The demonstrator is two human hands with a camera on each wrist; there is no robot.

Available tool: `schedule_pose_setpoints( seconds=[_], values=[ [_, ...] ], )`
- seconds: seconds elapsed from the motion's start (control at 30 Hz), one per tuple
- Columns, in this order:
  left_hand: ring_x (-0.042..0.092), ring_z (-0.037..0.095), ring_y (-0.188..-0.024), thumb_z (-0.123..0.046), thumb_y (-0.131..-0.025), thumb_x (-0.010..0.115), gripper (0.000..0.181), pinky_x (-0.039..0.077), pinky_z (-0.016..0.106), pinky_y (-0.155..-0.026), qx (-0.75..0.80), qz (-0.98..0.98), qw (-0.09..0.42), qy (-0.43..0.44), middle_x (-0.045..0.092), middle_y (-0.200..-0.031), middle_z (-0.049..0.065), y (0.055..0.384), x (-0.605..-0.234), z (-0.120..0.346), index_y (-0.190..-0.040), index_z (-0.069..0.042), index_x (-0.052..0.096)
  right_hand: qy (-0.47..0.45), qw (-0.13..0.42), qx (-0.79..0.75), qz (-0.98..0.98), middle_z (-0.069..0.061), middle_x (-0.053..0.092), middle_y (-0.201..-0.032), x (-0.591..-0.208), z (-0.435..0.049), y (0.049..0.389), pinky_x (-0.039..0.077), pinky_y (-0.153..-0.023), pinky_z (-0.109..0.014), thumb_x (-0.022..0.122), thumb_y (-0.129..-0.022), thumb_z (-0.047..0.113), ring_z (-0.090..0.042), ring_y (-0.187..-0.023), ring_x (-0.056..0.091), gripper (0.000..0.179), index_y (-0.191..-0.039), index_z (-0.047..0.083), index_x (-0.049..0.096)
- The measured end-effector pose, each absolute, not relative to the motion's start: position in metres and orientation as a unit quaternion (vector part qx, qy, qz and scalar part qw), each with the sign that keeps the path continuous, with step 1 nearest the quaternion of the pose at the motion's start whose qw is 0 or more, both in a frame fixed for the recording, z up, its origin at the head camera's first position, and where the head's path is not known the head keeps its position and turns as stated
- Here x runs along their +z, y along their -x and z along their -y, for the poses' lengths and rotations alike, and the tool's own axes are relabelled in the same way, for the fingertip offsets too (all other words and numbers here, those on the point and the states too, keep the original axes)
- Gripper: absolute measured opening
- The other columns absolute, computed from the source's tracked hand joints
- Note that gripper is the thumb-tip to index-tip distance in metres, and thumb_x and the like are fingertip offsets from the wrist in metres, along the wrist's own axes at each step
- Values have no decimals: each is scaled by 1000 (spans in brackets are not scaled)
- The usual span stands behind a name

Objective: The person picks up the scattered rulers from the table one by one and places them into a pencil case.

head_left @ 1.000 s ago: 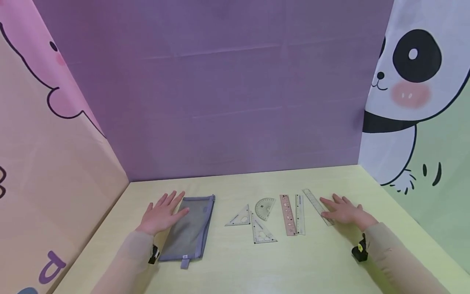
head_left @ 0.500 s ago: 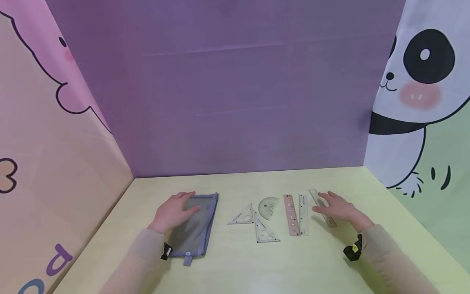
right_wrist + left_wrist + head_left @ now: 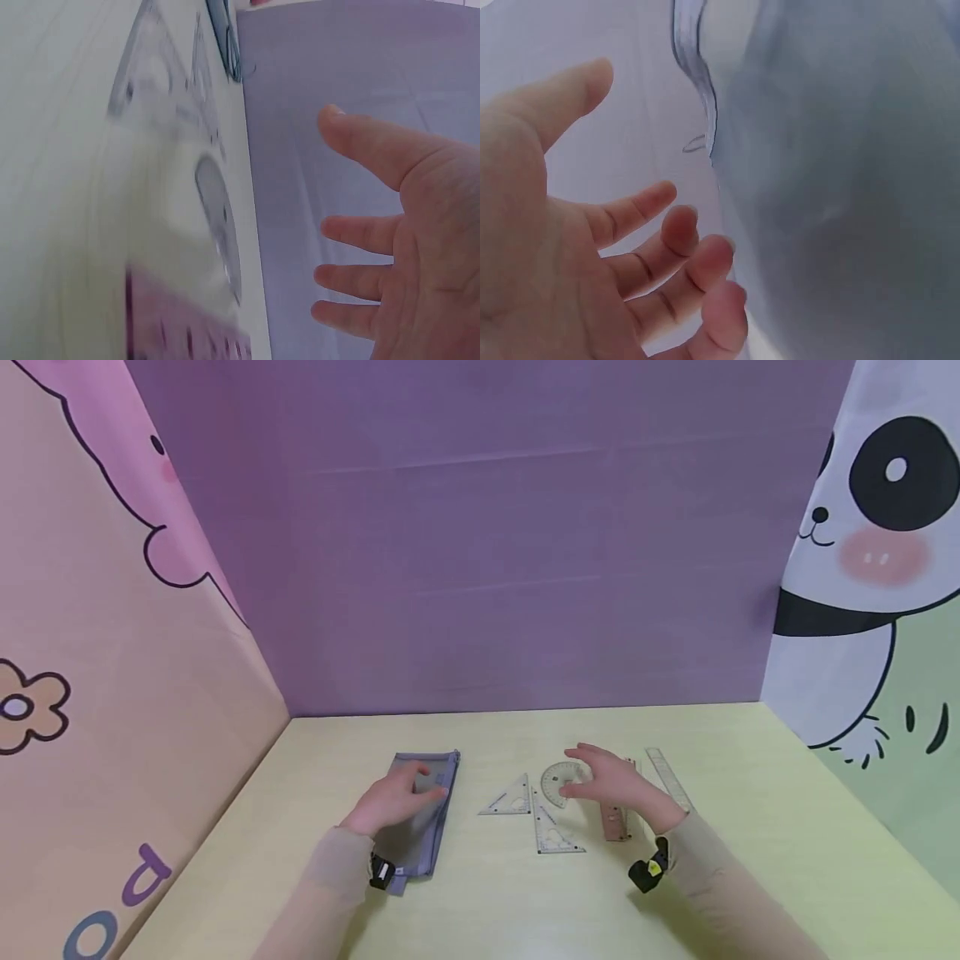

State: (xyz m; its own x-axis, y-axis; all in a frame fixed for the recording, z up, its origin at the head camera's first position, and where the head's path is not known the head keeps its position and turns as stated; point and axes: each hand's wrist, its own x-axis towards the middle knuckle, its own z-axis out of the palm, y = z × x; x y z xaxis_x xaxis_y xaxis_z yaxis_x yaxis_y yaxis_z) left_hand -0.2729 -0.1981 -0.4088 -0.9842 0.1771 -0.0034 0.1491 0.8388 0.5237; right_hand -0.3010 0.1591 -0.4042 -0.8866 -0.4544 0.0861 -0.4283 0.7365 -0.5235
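My left hand (image 3: pixel 396 798) hovers over the blue-edged mesh zip pouch (image 3: pixel 405 852) on the table, fingers bent loosely and holding nothing. In the left wrist view the pouch (image 3: pixel 840 180) fills the right side, beyond the fingertips. Above the protractor (image 3: pixel 553 781) and the pink ruler (image 3: pixel 615 823) is my right hand (image 3: pixel 615 781), its fingers spread with nothing in them. It partly hides both, and most of a clear ruler beside the pink one. In the right wrist view the protractor (image 3: pixel 217 214) and pink ruler (image 3: pixel 180 330) lie below the hand.
Two clear set squares, one (image 3: pixel 512 797) beside the pouch and another (image 3: pixel 553 833) nearer the front, lie flat on the pale table (image 3: pixel 510 918). A slanted clear ruler (image 3: pixel 670 777) lies at the right. Behind stands a purple backdrop (image 3: pixel 480 568), with printed side panels.
My right hand has moved left, from the slanted ruler to over the protractor and pink ruler. My left hand has shifted right, further over the pouch. The head view has turned slightly left.
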Motion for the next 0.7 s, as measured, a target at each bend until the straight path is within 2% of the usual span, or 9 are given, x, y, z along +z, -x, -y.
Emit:
schedule_pose_setpoints(
  seconds=[0.1, 0.27, 0.37, 0.43, 0.53, 0.6, 0.7],
  values=[
    [57, 20, -84, -49, -86, 67, 63, 47, 39, -70, 306, -947, 37, -94, 61, -101, 7, 276, -414, 195, -129, -5, 53, 257, 43, -295, -919, -28, 35, -147, -405, -140, 302, 30, -104, -59, 71, -85, 36, -44, -134, 34, 70, -139, -3, 48],
    [51, 21, -79, -36, -79, 78, 67, 45, 39, -68, 348, -930, 55, -109, 57, -97, 8, 277, -423, 194, -129, -2, 49, 281, 100, -316, -901, -27, 33, -148, -412, -121, 306, 29, -106, -55, 73, -84, 29, -43, -136, 31, 71, -141, -4, 45],
    [52, 20, -84, -32, -75, 82, 71, 45, 40, -74, 347, -930, 57, -109, 58, -105, 10, 277, -427, 195, -130, -4, 48, 276, 120, -313, -901, -25, 31, -150, -418, -115, 309, 29, -108, -52, 73, -85, 26, -40, -138, 29, 71, -143, -2, 43],
    [53, 21, -79, -29, -74, 84, 72, 47, 41, -70, 354, -927, 61, -105, 57, -107, 11, 277, -428, 195, -131, -6, 47, 273, 123, -308, -903, -24, 31, -151, -420, -111, 311, 28, -108, -52, 73, -85, 24, -39, -138, 29, 70, -143, -2, 44],
    [50, 19, -66, -23, -75, 83, 69, 44, 36, -58, 371, -920, 71, -104, 57, -94, 10, 279, -429, 197, -131, -6, 47, 268, 125, -310, -904, -23, 32, -151, -419, -106, 313, 26, -109, -51, 75, -83, 19, -39, -139, 28, 69, -142, -1, 45],
    [44, 17, -57, -20, -76, 80, 61, 39, 32, -51, 385, -913, 80, -105, 51, -82, 7, 280, -430, 199, -128, -6, 50, 269, 129, -308, -903, -22, 32, -151, -418, -103, 313, 25, -110, -52, 75, -81, 14, -39, -139, 28, 69, -142, -1, 45],
    [40, 15, -55, -18, -79, 75, 46, 35, 29, -49, 404, -904, 87, -110, 49, -77, 4, 281, -433, 203, -119, -7, 55, 275, 133, -300, -904, -21, 32, -151, -418, -98, 313, 19, -111, -55, 74, -80, 8, -39, -140, 26, 70, -143, -1, 44]
  ],
)
